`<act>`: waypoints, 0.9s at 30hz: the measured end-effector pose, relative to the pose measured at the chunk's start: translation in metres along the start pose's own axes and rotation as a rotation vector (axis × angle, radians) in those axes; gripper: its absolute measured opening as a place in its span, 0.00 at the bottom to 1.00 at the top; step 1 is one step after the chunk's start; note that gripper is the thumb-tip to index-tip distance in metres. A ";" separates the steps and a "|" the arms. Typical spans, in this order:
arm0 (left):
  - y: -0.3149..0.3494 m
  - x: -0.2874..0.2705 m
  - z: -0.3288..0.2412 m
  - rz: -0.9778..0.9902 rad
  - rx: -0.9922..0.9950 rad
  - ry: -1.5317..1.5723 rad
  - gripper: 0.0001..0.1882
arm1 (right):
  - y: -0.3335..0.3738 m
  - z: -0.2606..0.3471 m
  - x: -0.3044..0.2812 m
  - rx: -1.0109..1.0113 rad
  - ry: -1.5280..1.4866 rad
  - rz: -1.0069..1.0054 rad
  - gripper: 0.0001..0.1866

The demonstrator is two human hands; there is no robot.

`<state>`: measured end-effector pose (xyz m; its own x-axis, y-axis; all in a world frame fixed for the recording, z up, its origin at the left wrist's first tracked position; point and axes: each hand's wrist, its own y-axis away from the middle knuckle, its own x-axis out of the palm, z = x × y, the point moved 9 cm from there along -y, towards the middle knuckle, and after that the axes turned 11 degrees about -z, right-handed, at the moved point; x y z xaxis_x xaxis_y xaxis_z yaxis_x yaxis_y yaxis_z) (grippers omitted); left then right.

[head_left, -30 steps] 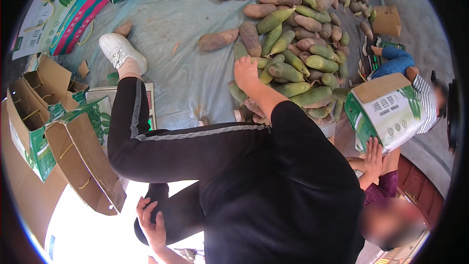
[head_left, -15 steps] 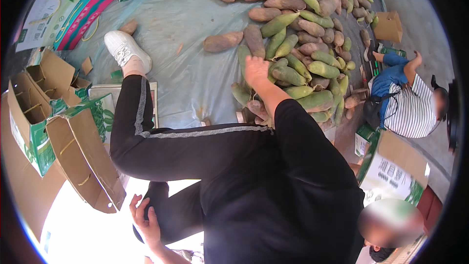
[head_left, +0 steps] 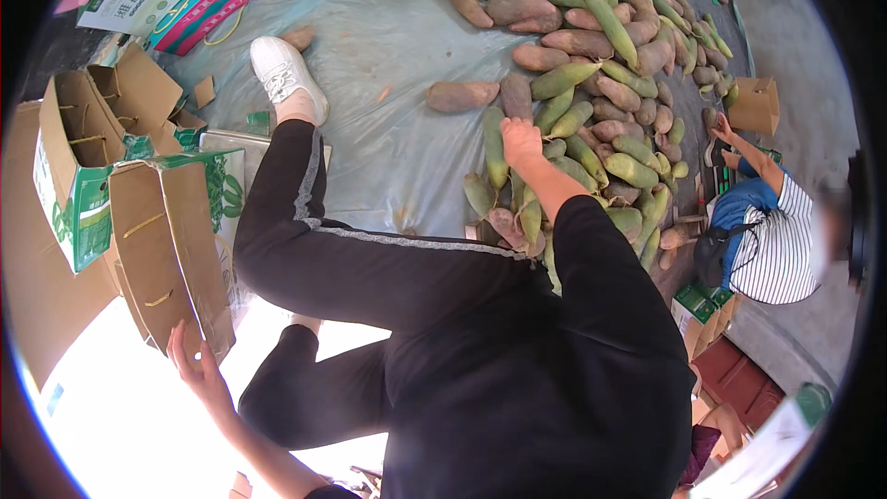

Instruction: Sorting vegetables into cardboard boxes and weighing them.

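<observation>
Working one radish loose from a crowded heap calls for fingers wrapped round its thick middle, not a tug at the tip, and a straight lift so that its neighbours do not roll. The right hand (head_left: 522,140) is at the left side of the radish heap (head_left: 630,171), fingers curled, just below a purplish radish (head_left: 516,95) and right beside a long green radish (head_left: 495,152); whether it grips either one, I cannot tell from above. The left hand (head_left: 196,365), fingers spread, is at the lower edge of an open carton (head_left: 148,263); the fingertips seem to touch it, though glare washes out that corner. Light pressure there would steady the cardboard without bending it. Under the heap lies a wrinkled, bluish plastic sheet (head_left: 388,157). A second open carton (head_left: 88,208) stands farther left, and a co-worker in a striped top (head_left: 776,249) is at the right, near a small brown box (head_left: 758,106) and grey floor (head_left: 799,65).
</observation>
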<state>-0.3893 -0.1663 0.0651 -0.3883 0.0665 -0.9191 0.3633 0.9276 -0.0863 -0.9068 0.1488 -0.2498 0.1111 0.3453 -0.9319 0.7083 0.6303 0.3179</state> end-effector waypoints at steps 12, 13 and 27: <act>0.001 0.053 0.041 0.105 -0.225 0.216 0.33 | 0.016 -0.004 -0.162 0.060 -0.711 -0.378 0.15; 0.002 0.055 0.043 0.101 -0.229 0.214 0.33 | 0.017 0.006 -0.182 0.041 -0.777 -0.418 0.17; -0.005 0.055 0.018 0.078 0.032 -0.038 0.13 | 0.103 0.234 -0.476 -0.783 -1.700 -1.057 0.15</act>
<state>-0.3972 -0.1736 0.0086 -0.3250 0.1238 -0.9376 0.4188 0.9077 -0.0253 -0.7233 -0.1136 0.1855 0.6409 -0.7497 0.1651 0.6000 0.3550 -0.7170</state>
